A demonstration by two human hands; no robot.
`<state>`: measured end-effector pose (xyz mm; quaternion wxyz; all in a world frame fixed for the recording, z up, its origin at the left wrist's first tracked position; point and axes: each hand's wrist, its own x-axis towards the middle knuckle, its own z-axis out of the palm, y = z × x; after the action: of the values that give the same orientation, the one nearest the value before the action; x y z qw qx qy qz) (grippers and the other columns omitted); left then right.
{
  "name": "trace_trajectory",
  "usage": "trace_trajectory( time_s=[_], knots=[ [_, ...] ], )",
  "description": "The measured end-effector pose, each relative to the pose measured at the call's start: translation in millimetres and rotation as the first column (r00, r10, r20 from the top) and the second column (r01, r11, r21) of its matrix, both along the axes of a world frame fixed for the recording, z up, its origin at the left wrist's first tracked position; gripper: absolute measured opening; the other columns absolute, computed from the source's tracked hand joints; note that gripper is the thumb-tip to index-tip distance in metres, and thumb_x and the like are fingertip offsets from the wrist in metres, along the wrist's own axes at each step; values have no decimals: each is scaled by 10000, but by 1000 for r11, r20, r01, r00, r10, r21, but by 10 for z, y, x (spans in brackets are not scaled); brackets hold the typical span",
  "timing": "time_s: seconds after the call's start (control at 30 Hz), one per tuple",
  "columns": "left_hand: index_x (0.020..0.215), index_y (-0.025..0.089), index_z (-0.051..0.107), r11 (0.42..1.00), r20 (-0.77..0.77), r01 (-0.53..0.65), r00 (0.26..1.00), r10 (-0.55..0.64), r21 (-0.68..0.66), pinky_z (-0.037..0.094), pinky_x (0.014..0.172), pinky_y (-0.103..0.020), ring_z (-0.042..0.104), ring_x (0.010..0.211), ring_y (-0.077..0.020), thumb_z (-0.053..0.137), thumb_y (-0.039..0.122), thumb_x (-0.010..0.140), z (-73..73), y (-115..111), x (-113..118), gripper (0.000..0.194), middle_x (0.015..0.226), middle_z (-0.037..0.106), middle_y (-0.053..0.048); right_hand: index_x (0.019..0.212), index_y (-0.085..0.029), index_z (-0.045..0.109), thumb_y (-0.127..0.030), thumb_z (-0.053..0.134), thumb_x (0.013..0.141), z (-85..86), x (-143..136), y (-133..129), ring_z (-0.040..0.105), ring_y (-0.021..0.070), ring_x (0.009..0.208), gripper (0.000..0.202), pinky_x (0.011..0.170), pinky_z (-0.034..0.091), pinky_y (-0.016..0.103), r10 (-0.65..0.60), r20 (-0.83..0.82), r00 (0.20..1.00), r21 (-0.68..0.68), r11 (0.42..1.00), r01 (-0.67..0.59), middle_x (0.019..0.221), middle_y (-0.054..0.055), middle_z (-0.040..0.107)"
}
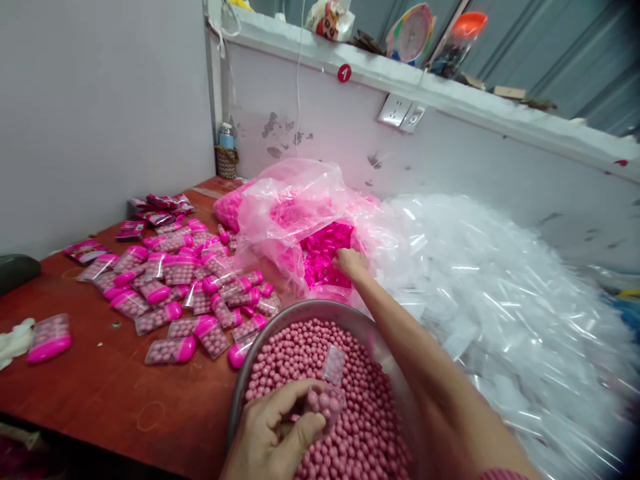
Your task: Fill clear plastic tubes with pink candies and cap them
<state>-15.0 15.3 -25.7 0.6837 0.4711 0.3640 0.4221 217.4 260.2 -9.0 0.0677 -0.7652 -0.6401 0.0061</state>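
Observation:
Over a metal bowl (247,373) of pink beads (365,407), my left hand (280,427) grips a small clear container (327,402) with pink beads in it. Another clear container (333,365) lies on the beads just beyond. My right hand (351,263) reaches into a pink plastic bag (300,180) and touches the bright pink caps (320,250) inside. Its fingers are partly hidden among the caps, so what they hold does not show.
Many filled containers with pink caps (180,270) are heaped on the red table (200,393) at the left. A large pile of clear containers (480,280) spreads on the right. A shelf (450,97) crosses the back wall.

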Motion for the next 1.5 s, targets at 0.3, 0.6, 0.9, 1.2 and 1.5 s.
trace_trajectory(
  time_s=[0.3,0.6,0.9,1.2,1.5],
  knots=[
    [1010,182,647,995,-1,-5,1000,5,104,504,810,-263,614,895,-186,557,330,815,0,-2,-14,261,928,670,-38,1191,-146,430,-224,390,902,470,-109,-1225,578,159,1032,302,839,481,296,543,-454,706,391,834,-390,1164,104,586],
    [986,180,678,918,-277,40,958,77,395,477,768,-247,619,846,-173,514,192,822,49,-81,-15,232,925,690,-34,1145,-208,498,-158,450,886,288,-508,-2557,590,167,976,268,842,483,300,778,-262,571,412,625,-663,1055,68,627],
    [1044,189,655,857,-285,19,947,150,515,481,782,-253,626,871,-169,495,208,849,45,-154,-19,253,966,691,-39,1112,-213,533,-190,465,889,201,-592,-2729,621,172,919,235,799,507,291,722,-244,648,522,660,-539,1003,67,651],
    [1055,197,658,780,-304,-28,912,275,625,488,800,-265,644,872,-175,498,208,862,-6,-248,-72,251,960,703,-46,1153,-203,493,-134,462,874,69,-696,-2809,624,185,919,289,795,521,310,772,-84,631,568,557,-606,982,90,653],
    [1057,158,634,667,-436,170,864,253,725,482,817,-273,642,876,-177,429,139,874,-75,-290,-78,274,946,696,-79,1177,-173,469,-102,465,865,-64,-626,-2990,624,200,947,320,814,539,332,739,62,671,515,552,-655,1002,122,648]
  ],
)
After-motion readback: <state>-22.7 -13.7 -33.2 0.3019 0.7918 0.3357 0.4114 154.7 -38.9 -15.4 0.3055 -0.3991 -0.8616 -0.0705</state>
